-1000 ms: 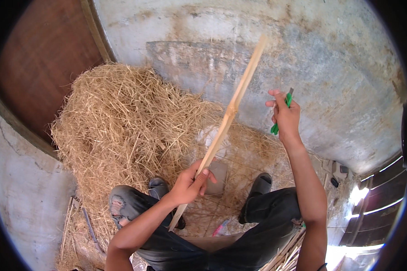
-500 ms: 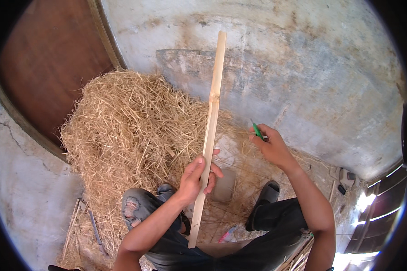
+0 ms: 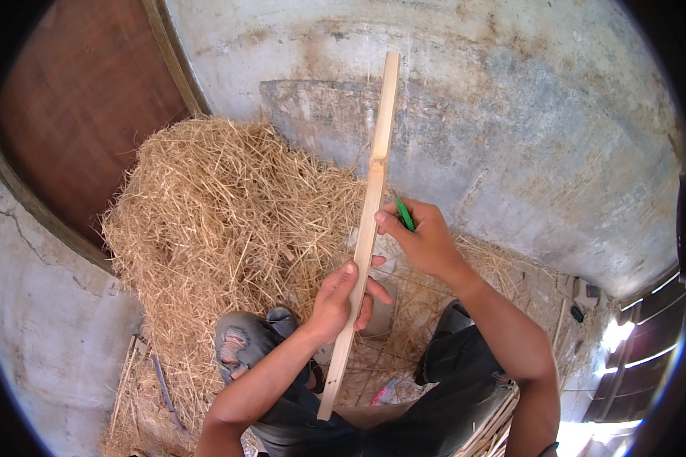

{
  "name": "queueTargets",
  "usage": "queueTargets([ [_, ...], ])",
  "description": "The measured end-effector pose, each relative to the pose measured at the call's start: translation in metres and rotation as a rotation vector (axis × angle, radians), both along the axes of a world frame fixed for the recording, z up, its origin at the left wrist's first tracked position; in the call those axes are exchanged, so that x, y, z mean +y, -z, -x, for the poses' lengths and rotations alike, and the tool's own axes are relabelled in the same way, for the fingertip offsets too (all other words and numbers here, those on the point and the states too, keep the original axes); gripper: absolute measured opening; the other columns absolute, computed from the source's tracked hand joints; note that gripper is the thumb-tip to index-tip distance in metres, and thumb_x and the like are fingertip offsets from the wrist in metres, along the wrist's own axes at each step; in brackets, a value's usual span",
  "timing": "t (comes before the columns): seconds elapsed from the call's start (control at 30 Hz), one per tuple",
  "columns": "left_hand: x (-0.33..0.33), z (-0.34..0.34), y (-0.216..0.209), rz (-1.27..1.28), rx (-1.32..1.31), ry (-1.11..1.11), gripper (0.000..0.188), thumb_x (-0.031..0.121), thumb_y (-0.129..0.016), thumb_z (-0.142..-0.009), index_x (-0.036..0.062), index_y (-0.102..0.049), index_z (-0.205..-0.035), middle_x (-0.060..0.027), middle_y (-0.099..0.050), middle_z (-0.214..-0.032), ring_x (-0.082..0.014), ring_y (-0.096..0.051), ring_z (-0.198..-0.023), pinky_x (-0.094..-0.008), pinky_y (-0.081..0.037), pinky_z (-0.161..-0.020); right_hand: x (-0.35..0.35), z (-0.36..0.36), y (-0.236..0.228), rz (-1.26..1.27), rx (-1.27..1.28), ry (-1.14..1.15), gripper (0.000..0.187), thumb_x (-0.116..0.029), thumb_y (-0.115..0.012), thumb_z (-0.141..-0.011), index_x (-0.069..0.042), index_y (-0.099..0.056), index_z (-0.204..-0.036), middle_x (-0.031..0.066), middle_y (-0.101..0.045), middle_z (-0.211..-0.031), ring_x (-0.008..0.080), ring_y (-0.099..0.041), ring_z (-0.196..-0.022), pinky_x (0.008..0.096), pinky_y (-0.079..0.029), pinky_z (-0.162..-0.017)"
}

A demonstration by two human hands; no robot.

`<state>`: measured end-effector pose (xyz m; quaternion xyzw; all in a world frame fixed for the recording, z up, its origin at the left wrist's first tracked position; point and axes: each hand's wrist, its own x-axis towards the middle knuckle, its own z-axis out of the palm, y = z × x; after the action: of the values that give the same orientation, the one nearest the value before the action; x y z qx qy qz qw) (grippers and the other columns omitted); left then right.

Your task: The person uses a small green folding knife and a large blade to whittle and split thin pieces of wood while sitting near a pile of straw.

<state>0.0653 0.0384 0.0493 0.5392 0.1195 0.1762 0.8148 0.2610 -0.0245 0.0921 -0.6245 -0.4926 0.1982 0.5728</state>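
A long pale bamboo strip (image 3: 387, 110) with a node above its middle slants up in front of me, its lower end over my lap. My left hand (image 3: 335, 302) grips it below the middle, thumb on top and fingers round the far side. In my right hand (image 3: 427, 238) is a small green-handled knife (image 3: 405, 215). The thumb and fingertips of that hand are at the strip's right edge, just below the node. The knife's blade can hardly be made out against the strip.
A big heap of straw shavings (image 3: 229, 206) lies left of centre by a stained wall (image 3: 526, 137). A curved blade tool (image 3: 164, 388) rests at the lower left. Bundled thin sticks (image 3: 488, 430) lie beside my right leg. Small dark items (image 3: 583, 297) sit at the right.
My right hand has moved left with the knife, from apart to the strip's edge. The strip's upper end has tilted slightly right, still in my left hand.
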Motion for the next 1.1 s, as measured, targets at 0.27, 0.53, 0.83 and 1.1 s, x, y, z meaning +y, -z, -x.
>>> queueTargets([
  [0.27,0.003,-0.006,-0.006,-0.016,0.043,-0.073,0.061,0.048,-0.027,-0.11,0.0001,-0.042,-0.144,-0.0179,-0.07,-0.09,-0.016,-0.054,-0.044,-0.0262,-0.044,-0.043,0.01,0.011,-0.022,0.012,-0.31,0.175,0.036,-0.026,-0.07,-0.094,0.002,-0.055,-0.077,0.0156,-0.048,-0.06,0.0243,-0.042,-0.052,0.0401,-0.037,-0.051],
  [0.53,0.021,0.001,-0.008,-0.096,0.112,-0.279,0.06,0.048,-0.027,-0.11,0.0001,-0.043,-0.142,-0.0173,-0.07,-0.091,-0.0151,-0.052,-0.046,-0.0265,-0.044,-0.043,0.012,0.009,-0.022,-0.067,-0.253,0.084,0.024,-0.015,-0.071,-0.091,0.001,-0.057,-0.08,0.0076,-0.053,-0.061,0.0113,-0.041,-0.056,0.033,-0.036,-0.051],
  [0.83,0.03,0.009,-0.015,-0.063,0.122,-0.36,0.057,0.045,-0.026,-0.111,0.0004,-0.042,-0.142,-0.0168,-0.069,-0.09,-0.0145,-0.052,-0.047,-0.0266,-0.043,-0.043,0.008,0.006,-0.018,-0.019,-0.211,0.01,0.018,-0.016,-0.075,-0.089,-0.002,-0.064,-0.086,0.0016,-0.06,-0.069,0.007,-0.05,-0.063,0.0266,-0.042,-0.057],
  [1.1,0.037,0.005,-0.006,-0.135,0.054,-0.597,0.055,0.043,-0.027,-0.111,0.001,-0.041,-0.143,-0.0119,-0.068,-0.088,-0.013,-0.053,-0.05,-0.0263,-0.043,-0.043,0.0,0.008,-0.014,0.088,-0.281,-0.103,0.021,-0.019,-0.077,-0.089,-0.001,-0.068,-0.088,0.0023,-0.064,-0.073,0.0079,-0.053,-0.065,0.0284,-0.044,-0.059],
])
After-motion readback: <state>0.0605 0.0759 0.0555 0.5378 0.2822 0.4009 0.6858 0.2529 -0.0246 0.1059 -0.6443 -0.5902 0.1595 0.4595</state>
